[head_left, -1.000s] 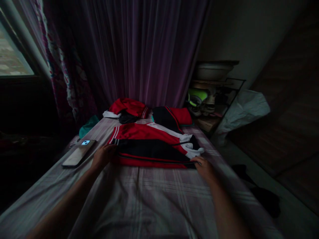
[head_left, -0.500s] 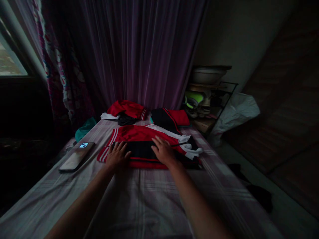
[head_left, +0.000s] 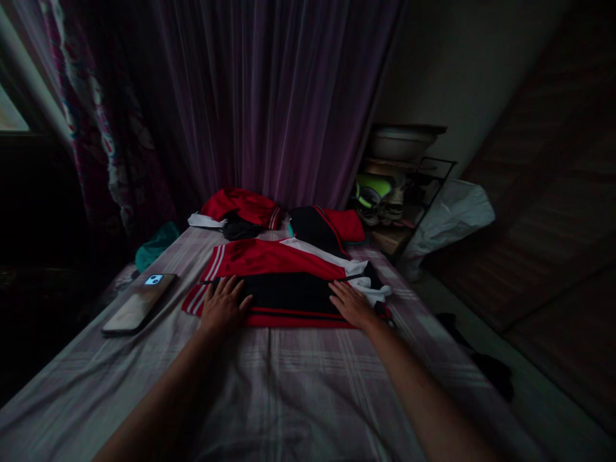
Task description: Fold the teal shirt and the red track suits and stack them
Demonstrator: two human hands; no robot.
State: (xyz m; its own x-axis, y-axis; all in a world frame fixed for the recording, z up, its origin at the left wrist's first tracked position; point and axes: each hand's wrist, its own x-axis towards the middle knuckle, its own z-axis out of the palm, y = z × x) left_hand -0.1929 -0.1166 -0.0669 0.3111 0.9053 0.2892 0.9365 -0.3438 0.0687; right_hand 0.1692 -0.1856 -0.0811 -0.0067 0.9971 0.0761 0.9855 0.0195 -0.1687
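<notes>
A red, black and white jacket point(head_left: 289, 292) lies partly folded on a plaid bedsheet point(head_left: 298, 385), its black strip folded over the red part. My left hand point(head_left: 224, 303) rests flat on its left end, beside the white-striped hem, fingers spread. Towards the right end, near the bunched white cloth, my right hand point(head_left: 353, 305) lies on the black strip with its fingers stretched out. Neither hand grips the fabric. Behind the jacket are a crumpled red garment point(head_left: 240, 208) and a folded black and red garment point(head_left: 312, 224).
A phone point(head_left: 139, 305) lies face down at the left of the bed, with a teal cloth point(head_left: 156, 246) beyond it. Purple curtains point(head_left: 279, 96) hang behind. At the right stand a rack holding a basin point(head_left: 404, 142) and shoes, and a white plastic bag point(head_left: 452, 218).
My right hand has slid to the right along the black strip. My left hand stays on the left end. The view has shifted slightly.
</notes>
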